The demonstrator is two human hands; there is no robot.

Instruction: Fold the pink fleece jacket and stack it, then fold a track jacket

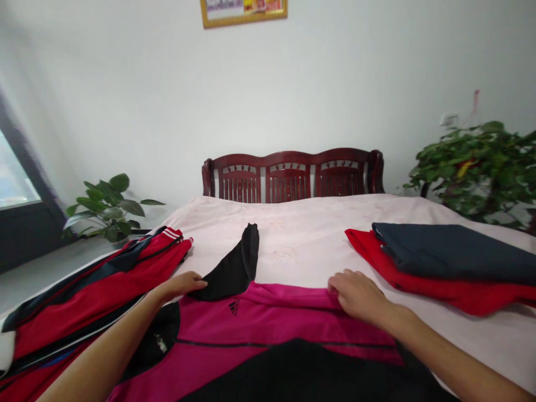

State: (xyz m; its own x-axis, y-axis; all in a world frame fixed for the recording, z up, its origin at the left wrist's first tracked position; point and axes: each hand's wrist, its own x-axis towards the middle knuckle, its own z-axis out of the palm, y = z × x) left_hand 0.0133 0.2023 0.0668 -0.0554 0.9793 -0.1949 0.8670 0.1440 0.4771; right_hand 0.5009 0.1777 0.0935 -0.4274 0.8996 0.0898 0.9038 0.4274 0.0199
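A magenta and black sports top [288,326] lies spread sideways on the bed in front of me, a small black logo on its magenta part. Its black sleeve [234,271] sticks out toward the headboard and bends upward at the end. My left hand [186,283] pinches the black cloth near the shoulder, at the left. On the other side, my right hand [358,296] has its fingers closed on the magenta far edge, where the fabric is gathered in a fold. The top's near part runs out of view at the bottom.
Red and navy garments [104,301] lie along the bed's left side. Folded dark blue cloth [452,251] rests on folded red cloth [456,298] at the right. A wooden headboard [288,176] stands behind the pink bedsheet [301,229]. Potted plants [111,209] flank the bed.
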